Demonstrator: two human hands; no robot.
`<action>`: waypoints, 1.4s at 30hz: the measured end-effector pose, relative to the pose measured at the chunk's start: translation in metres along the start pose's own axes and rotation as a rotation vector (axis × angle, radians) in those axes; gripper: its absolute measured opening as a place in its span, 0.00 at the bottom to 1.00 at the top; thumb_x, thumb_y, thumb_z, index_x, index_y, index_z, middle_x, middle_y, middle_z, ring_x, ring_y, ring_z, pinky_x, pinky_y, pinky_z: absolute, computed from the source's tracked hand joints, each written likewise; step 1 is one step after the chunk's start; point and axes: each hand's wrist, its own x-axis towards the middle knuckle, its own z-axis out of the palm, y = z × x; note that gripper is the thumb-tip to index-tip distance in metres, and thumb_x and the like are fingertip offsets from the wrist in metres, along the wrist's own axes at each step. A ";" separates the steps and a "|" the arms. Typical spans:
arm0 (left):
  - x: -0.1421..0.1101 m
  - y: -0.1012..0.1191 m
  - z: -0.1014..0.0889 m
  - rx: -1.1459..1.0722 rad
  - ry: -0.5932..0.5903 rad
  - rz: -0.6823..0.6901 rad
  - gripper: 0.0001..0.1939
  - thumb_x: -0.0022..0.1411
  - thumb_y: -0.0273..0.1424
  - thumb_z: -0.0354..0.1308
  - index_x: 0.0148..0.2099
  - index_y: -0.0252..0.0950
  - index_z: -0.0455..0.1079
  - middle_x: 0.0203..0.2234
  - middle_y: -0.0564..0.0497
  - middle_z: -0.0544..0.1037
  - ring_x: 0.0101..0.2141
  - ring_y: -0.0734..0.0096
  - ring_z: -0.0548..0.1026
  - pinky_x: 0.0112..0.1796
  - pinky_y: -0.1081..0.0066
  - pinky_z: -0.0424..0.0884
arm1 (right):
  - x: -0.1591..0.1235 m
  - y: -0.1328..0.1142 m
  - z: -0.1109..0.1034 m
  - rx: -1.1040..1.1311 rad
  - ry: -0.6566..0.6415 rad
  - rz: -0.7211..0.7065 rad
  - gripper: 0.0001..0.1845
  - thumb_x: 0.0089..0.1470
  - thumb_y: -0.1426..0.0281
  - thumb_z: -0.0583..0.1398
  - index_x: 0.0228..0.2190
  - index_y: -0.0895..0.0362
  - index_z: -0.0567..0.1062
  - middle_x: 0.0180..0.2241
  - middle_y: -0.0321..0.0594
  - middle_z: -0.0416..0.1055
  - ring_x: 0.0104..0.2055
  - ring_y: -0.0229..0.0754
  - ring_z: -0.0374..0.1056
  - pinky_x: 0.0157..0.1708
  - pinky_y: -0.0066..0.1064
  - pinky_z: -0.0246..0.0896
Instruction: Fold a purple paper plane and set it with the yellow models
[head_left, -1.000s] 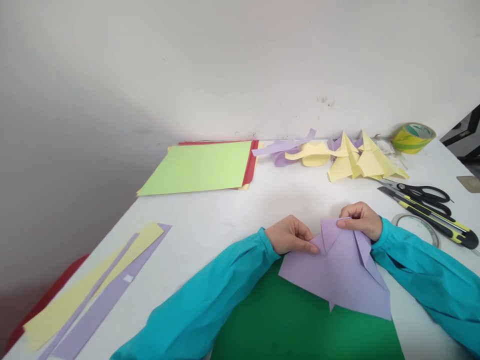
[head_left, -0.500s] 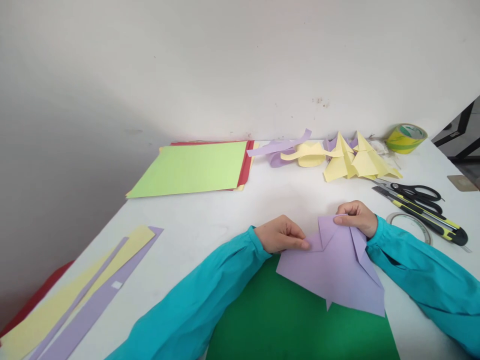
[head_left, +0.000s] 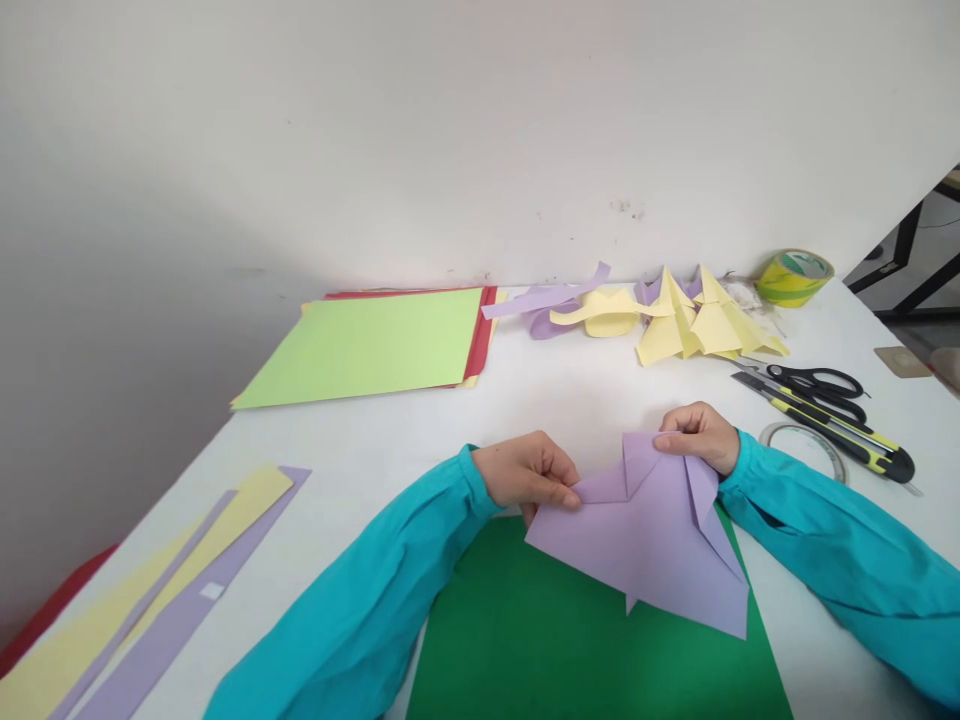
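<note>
Both hands hold a partly folded sheet of purple paper (head_left: pixel 660 540) above a dark green sheet (head_left: pixel 510 640). My left hand (head_left: pixel 529 472) pinches the paper's left edge between thumb and fingers. At the top, my right hand (head_left: pixel 701 437) grips a folded part with the thumb in front; some of its fingers are hidden behind the paper. Creased flaps show at the upper middle and on the right side, and a small point sticks out below the lower edge.
Light green sheets (head_left: pixel 367 345) lie at the back left, near curled paper strips (head_left: pixel 540 297) and yellow folded paper shapes (head_left: pixel 682 320). Scissors (head_left: pixel 817 385), a utility knife (head_left: pixel 832 425) and tape rolls (head_left: pixel 795 278) are on the right. Purple and yellow strips (head_left: pixel 172 610) lie front left.
My left hand has slid left and outward along the purple paper's edge, and the flap there is stretched wider. My right hand keeps its grip. The whole view has shifted slightly.
</note>
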 end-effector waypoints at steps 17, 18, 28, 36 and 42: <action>0.022 0.008 0.051 -0.035 0.493 0.264 0.13 0.35 0.33 0.68 0.22 0.32 0.69 0.17 0.55 0.71 0.22 0.76 0.68 0.24 0.75 0.64 | -0.007 -0.002 0.012 -0.099 -0.056 -0.035 0.18 0.32 0.61 0.67 0.16 0.61 0.68 0.12 0.30 0.63 0.15 0.28 0.55 0.14 0.21 0.47; 0.022 0.007 0.052 -0.026 0.506 0.258 0.13 0.36 0.33 0.67 0.20 0.32 0.67 0.15 0.56 0.69 0.20 0.77 0.66 0.22 0.76 0.61 | -0.007 -0.002 0.012 -0.105 -0.055 -0.044 0.18 0.32 0.61 0.67 0.15 0.61 0.68 0.12 0.30 0.63 0.15 0.28 0.55 0.14 0.21 0.46; 0.023 0.005 0.048 0.023 0.463 0.251 0.17 0.43 0.43 0.61 0.19 0.31 0.68 0.12 0.56 0.64 0.17 0.80 0.58 0.18 0.76 0.53 | -0.008 -0.003 0.015 -0.103 -0.077 -0.066 0.17 0.31 0.61 0.68 0.17 0.61 0.70 0.14 0.32 0.65 0.17 0.29 0.57 0.16 0.22 0.50; 0.022 0.006 0.046 0.011 0.405 0.224 0.18 0.44 0.44 0.60 0.20 0.31 0.68 0.12 0.56 0.63 0.16 0.80 0.57 0.17 0.76 0.51 | -0.006 0.001 0.013 -0.186 -0.088 -0.082 0.19 0.31 0.60 0.68 0.16 0.61 0.68 0.14 0.30 0.62 0.16 0.29 0.55 0.15 0.22 0.48; 0.025 0.005 0.047 -0.035 0.397 0.229 0.19 0.41 0.44 0.62 0.20 0.31 0.67 0.13 0.56 0.64 0.17 0.80 0.59 0.18 0.77 0.53 | -0.007 0.000 0.014 -0.189 -0.099 -0.091 0.19 0.31 0.60 0.68 0.16 0.61 0.68 0.14 0.31 0.63 0.16 0.29 0.55 0.16 0.22 0.48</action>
